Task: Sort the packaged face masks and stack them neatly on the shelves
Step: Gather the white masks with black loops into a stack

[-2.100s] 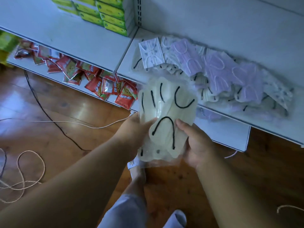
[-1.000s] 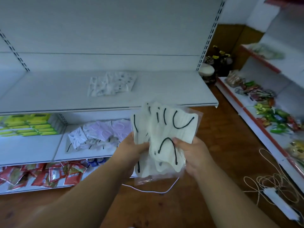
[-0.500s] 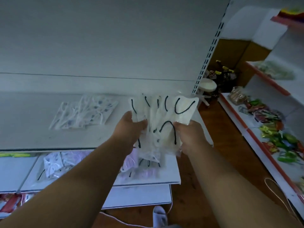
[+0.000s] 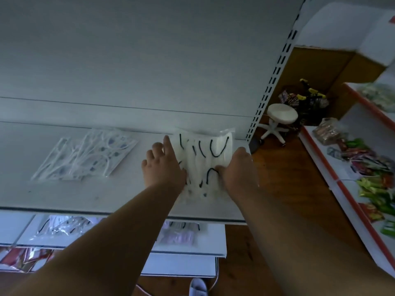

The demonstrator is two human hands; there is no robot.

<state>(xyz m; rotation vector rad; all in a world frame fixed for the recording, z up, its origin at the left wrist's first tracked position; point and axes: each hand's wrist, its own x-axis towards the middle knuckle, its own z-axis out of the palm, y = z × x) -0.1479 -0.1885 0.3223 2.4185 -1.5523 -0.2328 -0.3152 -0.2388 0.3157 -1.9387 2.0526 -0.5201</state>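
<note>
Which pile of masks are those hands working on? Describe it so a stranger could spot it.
Find the wide white upper shelf with two piles on it. The pile in question sits at its right end, near the slotted upright post, between the left hand and right hand. These white masks with black ear loops differ from the patterned masks further left, whose loops are white.

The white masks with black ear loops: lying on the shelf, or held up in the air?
On the shelf. The bundle lies flat against it, left hand and right hand pressing its sides.

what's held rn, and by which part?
The bundle of packaged masks, lying on the shelf. Left hand on its left edge, right hand on its right edge.
</note>
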